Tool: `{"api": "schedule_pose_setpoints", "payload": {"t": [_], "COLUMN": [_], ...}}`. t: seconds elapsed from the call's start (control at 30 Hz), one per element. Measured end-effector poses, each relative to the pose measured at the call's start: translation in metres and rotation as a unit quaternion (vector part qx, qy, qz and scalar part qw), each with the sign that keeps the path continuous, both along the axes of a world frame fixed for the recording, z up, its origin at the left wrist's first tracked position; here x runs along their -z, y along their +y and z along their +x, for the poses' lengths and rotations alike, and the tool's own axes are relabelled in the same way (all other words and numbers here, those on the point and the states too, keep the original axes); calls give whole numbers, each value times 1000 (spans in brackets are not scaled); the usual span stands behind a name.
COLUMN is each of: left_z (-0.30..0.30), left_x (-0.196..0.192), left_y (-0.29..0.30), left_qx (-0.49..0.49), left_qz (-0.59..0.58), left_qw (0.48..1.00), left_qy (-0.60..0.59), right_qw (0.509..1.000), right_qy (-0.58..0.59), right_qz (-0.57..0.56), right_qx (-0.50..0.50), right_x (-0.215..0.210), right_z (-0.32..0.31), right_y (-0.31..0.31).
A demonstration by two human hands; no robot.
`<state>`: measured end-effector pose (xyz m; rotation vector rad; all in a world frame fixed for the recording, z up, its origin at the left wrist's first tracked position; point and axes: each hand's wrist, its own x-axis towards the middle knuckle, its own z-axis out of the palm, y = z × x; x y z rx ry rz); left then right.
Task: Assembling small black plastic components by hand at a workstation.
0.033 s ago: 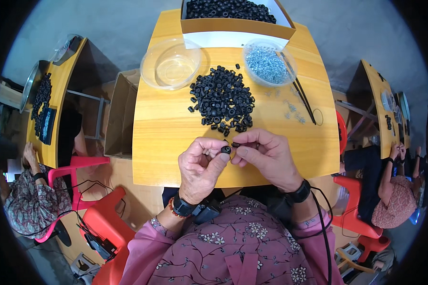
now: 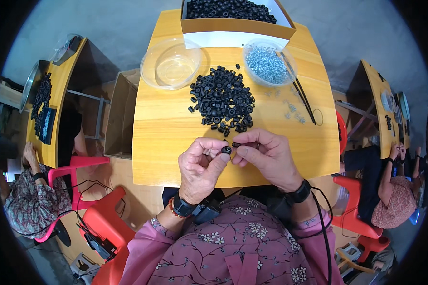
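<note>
My left hand (image 2: 202, 166) pinches a small round black cap (image 2: 226, 150) between thumb and fingers; a pale ring-like spot shows in its opening. Close beside it, my right hand (image 2: 268, 159) grips a small dark piece (image 2: 235, 144) between thumb and forefinger, mostly covered by the fingertips. Both hands are over the near part of the wooden table (image 2: 166, 142). Just beyond them lies a loose heap of small black caps (image 2: 223, 97). A clear tub of small shiny pieces (image 2: 266, 64) stands at the far right.
A clear round tub (image 2: 171, 64) sits at the far left, and a box of black round parts (image 2: 238, 28) at the back. Thin black sticks (image 2: 304, 102) and scattered clear bits (image 2: 292, 114) lie at right. Other people work at side tables; a red chair (image 2: 111, 228) stands at left.
</note>
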<state>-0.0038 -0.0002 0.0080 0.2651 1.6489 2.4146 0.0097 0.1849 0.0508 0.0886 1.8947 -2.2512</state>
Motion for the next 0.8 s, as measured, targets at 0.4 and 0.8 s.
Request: {"api": "schedule_pose_setpoints", "payload": {"t": [0.4, 0.8], "left_z": [-1, 0], "left_x": [5, 6], "left_y": [0, 1], "left_qx": [0, -3], "left_qz": [-15, -11], "left_qw": [1000, 1000], "left_qy": [15, 5], "right_qw": [965, 916], "right_qy": [189, 270], "right_qz": [183, 295], "right_qx": [1, -34], "right_x": [-4, -15], "right_z": [-3, -8], "right_y": [1, 1]}}
